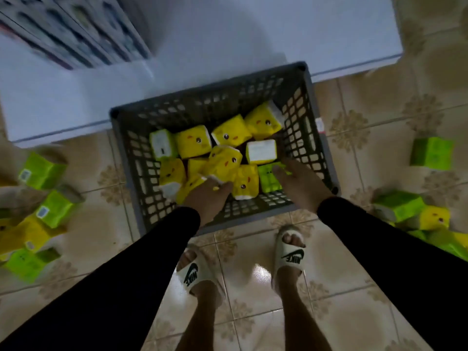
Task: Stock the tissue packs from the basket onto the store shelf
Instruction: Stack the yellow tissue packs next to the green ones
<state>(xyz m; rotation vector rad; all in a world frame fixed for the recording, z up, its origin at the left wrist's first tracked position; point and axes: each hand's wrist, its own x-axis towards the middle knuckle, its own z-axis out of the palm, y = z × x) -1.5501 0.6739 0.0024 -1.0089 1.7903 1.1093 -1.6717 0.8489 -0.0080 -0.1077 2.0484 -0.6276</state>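
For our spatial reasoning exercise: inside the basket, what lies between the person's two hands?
In the head view, one yellow tissue pack sits between the left hand and the right hand, beside the green pack under the right fingers.

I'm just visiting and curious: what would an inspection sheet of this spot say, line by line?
Surface: patterned tile floor, glossy; a white shelf stands beyond the basket.
Job's things: grey basket on the floor, holding yellow tissue packs and one green pack.
Clutter: loose green and yellow packs on the floor, left and right.
Hands: left hand reaches among the yellow packs; right hand touches the green pack. Grip unclear for both.
Cables: nothing seen.
Surroundings: blurred boxed goods on the shelf; the person's feet in white sandals.
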